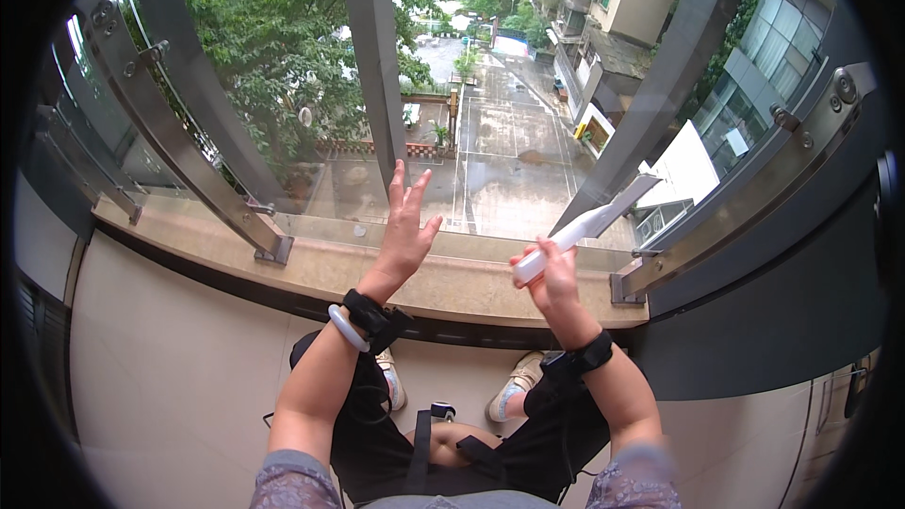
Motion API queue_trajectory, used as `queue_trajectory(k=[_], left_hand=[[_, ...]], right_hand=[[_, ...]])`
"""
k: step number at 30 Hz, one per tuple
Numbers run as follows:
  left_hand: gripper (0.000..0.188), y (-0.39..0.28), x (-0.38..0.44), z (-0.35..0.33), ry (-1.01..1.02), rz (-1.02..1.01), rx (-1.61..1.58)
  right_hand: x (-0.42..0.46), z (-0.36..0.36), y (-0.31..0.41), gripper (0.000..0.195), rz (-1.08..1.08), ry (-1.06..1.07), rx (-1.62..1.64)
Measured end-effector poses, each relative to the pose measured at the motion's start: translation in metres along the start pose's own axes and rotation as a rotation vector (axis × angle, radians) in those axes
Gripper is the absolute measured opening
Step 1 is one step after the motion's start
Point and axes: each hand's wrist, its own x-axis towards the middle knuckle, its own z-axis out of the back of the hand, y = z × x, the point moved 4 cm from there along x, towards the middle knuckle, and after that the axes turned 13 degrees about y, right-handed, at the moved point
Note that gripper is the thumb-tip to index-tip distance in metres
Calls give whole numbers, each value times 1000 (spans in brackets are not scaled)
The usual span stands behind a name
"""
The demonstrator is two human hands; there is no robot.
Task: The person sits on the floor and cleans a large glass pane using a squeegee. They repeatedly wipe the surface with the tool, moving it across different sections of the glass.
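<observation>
My right hand (555,276) is closed round the white plastic handle of what looks like a window squeegee (576,232). Its long narrow head points up and to the right, in front of the glass. My left hand (409,226) is raised with the fingers apart and holds nothing. Before both hands stands a clear glass panel (488,177); I cannot tell whether the left fingertips touch it. Small marks or drops show on the glass near the left hand. A black strap device sits on each wrist, and a pale bangle (348,329) is on the left one.
A stone ledge (452,276) runs along the foot of the glass. Steel balustrade posts rise at the left (177,148) and right (742,191). Grey window mullions (375,56) stand beyond. A dark curved panel (763,325) is at the right. My feet rest on the tiled floor (184,339).
</observation>
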Motion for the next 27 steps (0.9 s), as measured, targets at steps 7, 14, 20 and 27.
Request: queue_trajectory(k=[7, 14, 20, 27], left_hand=[[67, 2, 0, 0, 1, -4, -36], [67, 7, 0, 1, 32, 12, 3], [66, 7, -1, -5, 33, 8, 6], [67, 9, -1, -3, 44, -4, -15]], right_hand=[[48, 133, 93, 19, 197, -282, 155], [37, 95, 34, 39, 38, -321, 6], [-5, -1, -15, 45, 97, 16, -160], [15, 64, 112, 57, 436, -315, -358]])
